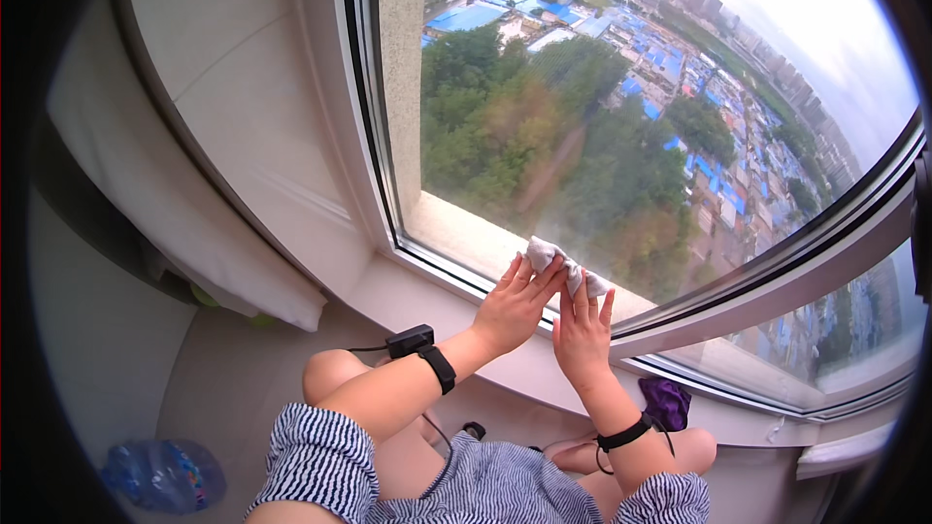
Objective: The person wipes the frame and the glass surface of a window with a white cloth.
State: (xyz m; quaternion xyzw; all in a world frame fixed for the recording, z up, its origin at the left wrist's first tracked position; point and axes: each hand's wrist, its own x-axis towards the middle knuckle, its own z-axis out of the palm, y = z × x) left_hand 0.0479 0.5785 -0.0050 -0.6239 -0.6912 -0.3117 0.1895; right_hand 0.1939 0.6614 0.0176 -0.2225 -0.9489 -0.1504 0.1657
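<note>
A crumpled light grey cloth [542, 253] lies against the lower part of the window pane [502, 153], just above the bottom frame. My left hand [515, 306] presses the cloth's left and middle part with spread, stretched fingers. Beside it, my right hand [584, 335] has its fingertips on the cloth's right part. The two hands nearly touch. Both wrists wear black straps, and a small black box is at the left one.
A purple cloth [665, 404] rests on the windowsill [408, 298] at the right. A large clear plastic bottle [167, 475] lies on the floor at lower left. A white curtain [182, 182] hangs at the left. A thick upright window frame [757, 313] stands right of the hands.
</note>
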